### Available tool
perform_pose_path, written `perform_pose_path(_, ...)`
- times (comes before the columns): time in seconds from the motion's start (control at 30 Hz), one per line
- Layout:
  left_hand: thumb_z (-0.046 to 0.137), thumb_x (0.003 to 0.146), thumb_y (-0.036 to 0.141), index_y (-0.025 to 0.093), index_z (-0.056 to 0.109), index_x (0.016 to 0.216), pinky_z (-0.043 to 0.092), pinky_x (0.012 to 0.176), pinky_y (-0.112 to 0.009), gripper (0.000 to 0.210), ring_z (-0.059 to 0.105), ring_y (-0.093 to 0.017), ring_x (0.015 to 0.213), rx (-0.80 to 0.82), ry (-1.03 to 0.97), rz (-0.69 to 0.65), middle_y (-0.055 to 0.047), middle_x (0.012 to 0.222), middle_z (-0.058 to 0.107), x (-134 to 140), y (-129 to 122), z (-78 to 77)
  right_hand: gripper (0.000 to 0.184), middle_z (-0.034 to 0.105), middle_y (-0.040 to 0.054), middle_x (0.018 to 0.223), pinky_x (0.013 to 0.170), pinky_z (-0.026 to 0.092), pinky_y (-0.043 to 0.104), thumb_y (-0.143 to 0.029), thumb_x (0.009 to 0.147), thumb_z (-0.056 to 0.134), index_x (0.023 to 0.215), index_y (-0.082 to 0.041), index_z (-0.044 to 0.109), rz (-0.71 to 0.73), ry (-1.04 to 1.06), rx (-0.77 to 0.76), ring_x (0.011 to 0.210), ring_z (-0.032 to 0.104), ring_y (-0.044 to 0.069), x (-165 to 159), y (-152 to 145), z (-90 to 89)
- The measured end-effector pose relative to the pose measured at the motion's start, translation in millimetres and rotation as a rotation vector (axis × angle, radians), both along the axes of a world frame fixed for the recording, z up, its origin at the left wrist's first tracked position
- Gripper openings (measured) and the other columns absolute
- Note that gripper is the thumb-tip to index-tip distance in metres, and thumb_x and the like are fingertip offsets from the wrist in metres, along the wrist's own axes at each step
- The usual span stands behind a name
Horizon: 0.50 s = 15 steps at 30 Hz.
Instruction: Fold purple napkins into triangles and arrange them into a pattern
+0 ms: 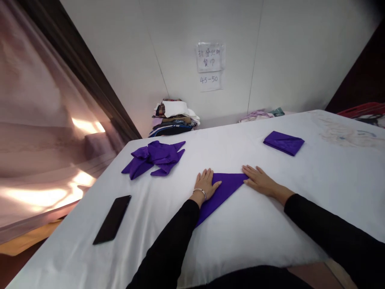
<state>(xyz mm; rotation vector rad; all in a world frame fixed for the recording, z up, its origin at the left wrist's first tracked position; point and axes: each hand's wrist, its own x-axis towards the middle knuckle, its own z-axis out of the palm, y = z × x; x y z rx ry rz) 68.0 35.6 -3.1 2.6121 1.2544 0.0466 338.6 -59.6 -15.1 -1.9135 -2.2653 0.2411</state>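
Observation:
A purple cloth napkin (224, 188), folded into a triangle, lies flat on the white-covered table in front of me. My left hand (207, 184) rests flat on its left side, fingers stretched out and thumb spread, hiding part of that edge. At the triangle's right corner, my right hand (258, 180) lies flat with its fingers extended, touching the tip. A second purple napkin (284, 143), folded into a neat packet, sits farther back on the right. Several crumpled purple napkins (159, 157) are heaped at the back left.
A black phone (112, 220) lies on the tablecloth (144, 224) at the left. Behind the table's far edge stands a stack of folded clothes (173, 118), with more fabric (258, 115) to its right. Paper signs (210, 60) hang on the wall; a curtain (45, 100) borders the left.

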Motion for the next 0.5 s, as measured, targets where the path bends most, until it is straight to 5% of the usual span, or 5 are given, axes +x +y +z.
perform_pose_path(0.17, 0.024, 0.092, 0.043, 0.023, 0.042, 0.128, 0.024, 0.104, -0.04, 0.045, 0.031, -0.02, 0.128, 0.069, -0.016, -0.015, -0.003, 0.14, 0.039, -7, 5, 9.0, 0.062, 0.026, 0.0097, 0.145, 0.107, 0.014, 0.05, -0.053, 0.09, 0.026, 0.143, -0.021, 0.018, -0.066, 0.012, 0.14, 0.134, 0.017, 0.025, -8, -21, -0.4)
perform_pose_path(0.37, 0.038, 0.089, 0.027, 0.026, 0.06, 0.105, 0.036, 0.088, -0.037, 0.028, 0.045, -0.021, 0.105, 0.148, -0.033, 0.048, -0.005, 0.113, 0.055, -13, 10, 16.9, 0.052, 0.039, 0.0082, 0.139, 0.107, 0.011, 0.053, -0.045, 0.09, 0.036, 0.138, -0.025, 0.032, 0.275, 0.096, 0.155, 0.132, 0.025, 0.025, -65, -39, 1.5)
perform_pose_path(0.5, 0.039, 0.088, 0.025, 0.026, 0.064, 0.097, 0.038, 0.083, -0.035, 0.026, 0.047, -0.021, 0.098, 0.152, -0.041, 0.09, -0.005, 0.102, 0.056, -18, 11, 17.3, 0.049, 0.041, 0.0077, 0.138, 0.107, 0.009, 0.052, -0.042, 0.091, 0.036, 0.137, -0.025, 0.034, 0.33, 0.125, 0.114, 0.13, 0.028, 0.024, -80, -31, 3.8)
